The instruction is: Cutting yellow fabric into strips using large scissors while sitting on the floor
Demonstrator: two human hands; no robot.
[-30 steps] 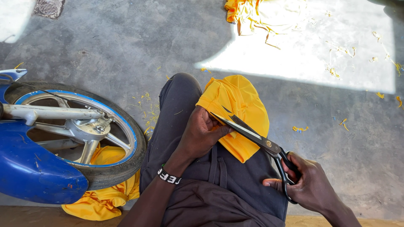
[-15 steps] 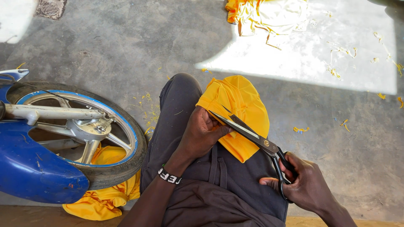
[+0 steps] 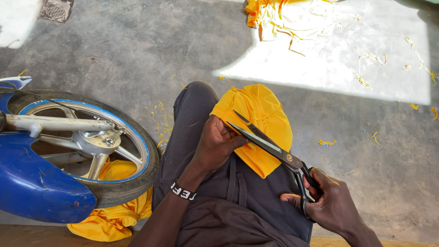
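A yellow cloth (image 3: 260, 123) lies folded over my raised knee, which is in dark trousers (image 3: 192, 132). My left hand (image 3: 217, 144) presses on the cloth's near edge and grips it. My right hand (image 3: 329, 203) has its fingers through the black handles of large scissors (image 3: 270, 144). The blades are slightly apart and point up-left, with their tips over the cloth beside my left fingers. A beaded band circles my left wrist.
A motorbike's front wheel (image 3: 132, 155) and blue mudguard (image 3: 36, 187) stand at the left, with more yellow cloth (image 3: 109, 219) under the tyre. Another yellow heap (image 3: 283, 18) lies far ahead in sunlight. Yellow scraps dot the concrete floor; a drain grate (image 3: 56, 9) sits top left.
The scissors have shifted slightly and my right hand has adjusted its hold on the handles. My left hand stays on the cloth.
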